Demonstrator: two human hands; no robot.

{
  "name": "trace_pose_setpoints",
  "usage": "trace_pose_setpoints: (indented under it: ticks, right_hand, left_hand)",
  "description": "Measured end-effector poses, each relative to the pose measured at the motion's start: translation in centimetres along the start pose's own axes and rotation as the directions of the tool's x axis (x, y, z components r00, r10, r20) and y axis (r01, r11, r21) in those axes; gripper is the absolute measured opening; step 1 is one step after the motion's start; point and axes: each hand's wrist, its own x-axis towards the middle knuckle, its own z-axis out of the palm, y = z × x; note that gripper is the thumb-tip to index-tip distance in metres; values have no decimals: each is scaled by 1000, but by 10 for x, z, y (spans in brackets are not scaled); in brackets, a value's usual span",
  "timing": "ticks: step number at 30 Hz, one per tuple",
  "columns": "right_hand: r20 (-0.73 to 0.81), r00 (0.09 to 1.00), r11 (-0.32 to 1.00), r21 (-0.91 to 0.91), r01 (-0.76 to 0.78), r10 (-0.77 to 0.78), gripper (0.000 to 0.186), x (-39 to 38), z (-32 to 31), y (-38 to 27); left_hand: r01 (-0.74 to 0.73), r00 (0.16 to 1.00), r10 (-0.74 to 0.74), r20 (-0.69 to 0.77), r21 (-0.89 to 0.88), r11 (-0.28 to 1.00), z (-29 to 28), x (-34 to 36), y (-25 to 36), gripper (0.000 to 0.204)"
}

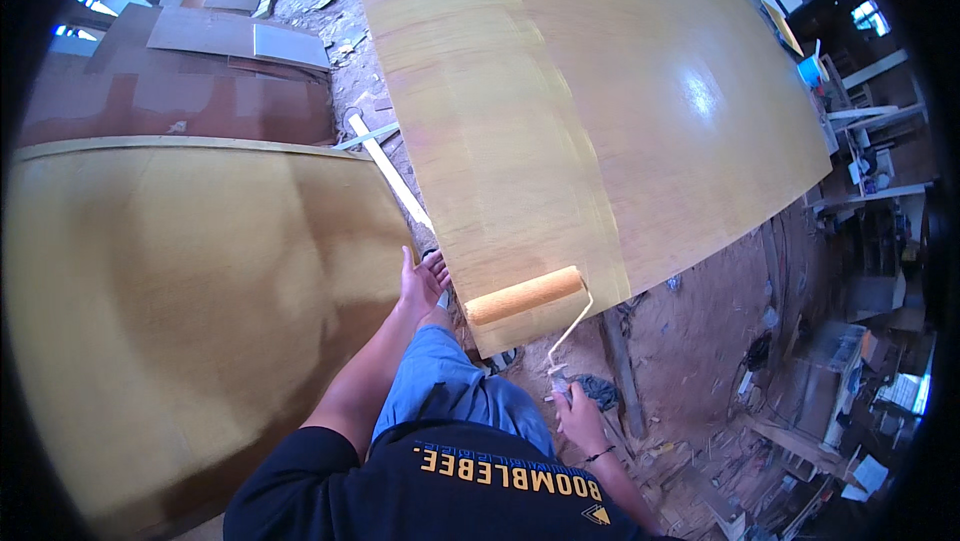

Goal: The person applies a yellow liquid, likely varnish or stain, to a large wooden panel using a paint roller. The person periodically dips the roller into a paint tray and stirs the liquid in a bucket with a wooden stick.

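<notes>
My right hand (580,417) is closed round the handle of a paint roller (525,295). Its orange-yellow sleeve lies at the near end of a large yellowish panel (690,181), and the bent frame reaches back over the panel's edge to my grip. A darker and a lighter band meet along a line down the panel, with a glossy spot toward the far right. My left hand (425,279) is empty, fingers apart, beside the panel's near left edge. Whether it touches that edge, I cannot tell.
Another yellow-coated panel (200,301) fills the left side. A white bar (392,173) lies between the two panels. Brown boards (200,36) are stacked at the back left. Wood scraps (700,481) litter the ground at the lower right, near cluttered shelves (875,156).
</notes>
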Motion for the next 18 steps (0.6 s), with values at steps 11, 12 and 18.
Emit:
trace_pose_setpoints:
  ticks: [11,12,18]
  right_hand:
    - [-84,973,963,-183,197,-215,38,153,45,-122]
    - [-96,965,956,-196,220,-242,37,182,45,-140]
    - [-94,925,890,-324,322,-369,45,375,47,-303]
  left_hand:
    - [186,974,-116,195,-389,902,-28,5,5,112]
    - [208,971,-141,194,-386,899,-22,7,6,112]
    - [344,939,-329,102,-217,913,-11,26,34,105]
